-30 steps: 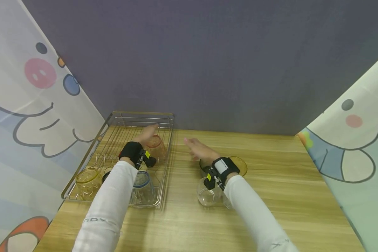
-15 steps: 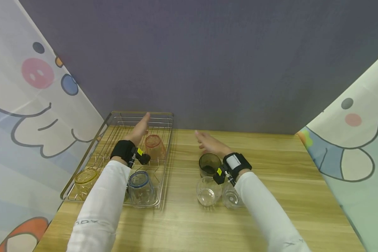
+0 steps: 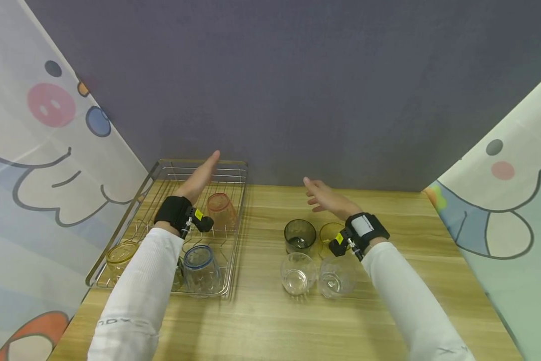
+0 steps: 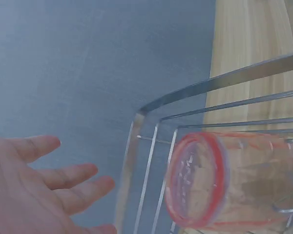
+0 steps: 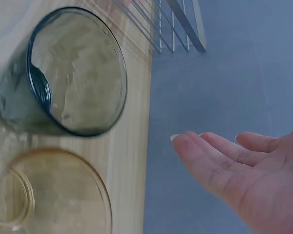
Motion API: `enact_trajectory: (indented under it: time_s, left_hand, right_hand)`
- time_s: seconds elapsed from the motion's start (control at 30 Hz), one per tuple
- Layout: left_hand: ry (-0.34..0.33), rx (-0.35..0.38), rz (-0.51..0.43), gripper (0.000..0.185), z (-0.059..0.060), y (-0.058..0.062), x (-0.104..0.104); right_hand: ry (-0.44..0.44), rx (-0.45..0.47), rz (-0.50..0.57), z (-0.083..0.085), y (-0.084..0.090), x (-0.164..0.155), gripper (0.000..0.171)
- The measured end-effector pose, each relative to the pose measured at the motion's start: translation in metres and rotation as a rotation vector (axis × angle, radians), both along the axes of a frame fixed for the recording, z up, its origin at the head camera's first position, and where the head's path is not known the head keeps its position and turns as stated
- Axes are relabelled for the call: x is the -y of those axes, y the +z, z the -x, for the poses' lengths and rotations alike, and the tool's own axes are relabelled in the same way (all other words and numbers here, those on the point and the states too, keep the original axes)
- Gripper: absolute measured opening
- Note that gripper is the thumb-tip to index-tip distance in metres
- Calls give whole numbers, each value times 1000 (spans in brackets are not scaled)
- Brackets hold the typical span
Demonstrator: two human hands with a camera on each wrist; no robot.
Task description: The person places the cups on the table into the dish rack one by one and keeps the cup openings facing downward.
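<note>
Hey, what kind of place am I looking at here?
Probably a staged dish-sorting booth, not a real kitchen: a wooden table, a wire dish rack holding upturned cups, and cartoon-print curtains against a plain grey backdrop.

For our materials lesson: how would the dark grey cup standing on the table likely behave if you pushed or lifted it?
The dark grey cup looks rigid, thin-walled and see-through, so probably light. It stands upright on the smooth wooden table, so a low push would likely slide it; a push near the rim might tip it, and then it could roll.
</note>
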State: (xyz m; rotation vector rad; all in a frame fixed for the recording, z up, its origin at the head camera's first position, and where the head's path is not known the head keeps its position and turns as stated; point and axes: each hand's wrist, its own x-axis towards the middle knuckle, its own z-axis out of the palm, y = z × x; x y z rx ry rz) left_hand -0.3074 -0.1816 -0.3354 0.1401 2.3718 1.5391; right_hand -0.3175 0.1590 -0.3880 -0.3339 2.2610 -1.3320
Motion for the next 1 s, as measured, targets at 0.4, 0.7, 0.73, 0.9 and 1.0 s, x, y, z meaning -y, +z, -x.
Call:
enact_trajectory:
  time_s: [0.4, 0.7, 0.73, 0.9, 1.0]
  left_hand:
    - [-107, -112, 49, 79, 10, 4, -19]
    - [-254, -236, 151, 67, 2, 2, -25]
    - [-264, -248, 160, 66, 1, 2, -25]
    - [-288, -295, 171, 63, -2, 5, -26]
    - [-300, -329, 179, 64, -1, 5, -29]
  right_hand:
    - [-8, -58, -37, 4, 11, -35, 79]
    - [28, -74, -88, 1, 23, -53, 80]
    - [32, -75, -94, 1, 25, -55, 80]
    - [44, -90, -125, -1, 27, -63, 79]
    - [76, -100, -150, -1, 26, -66, 76]
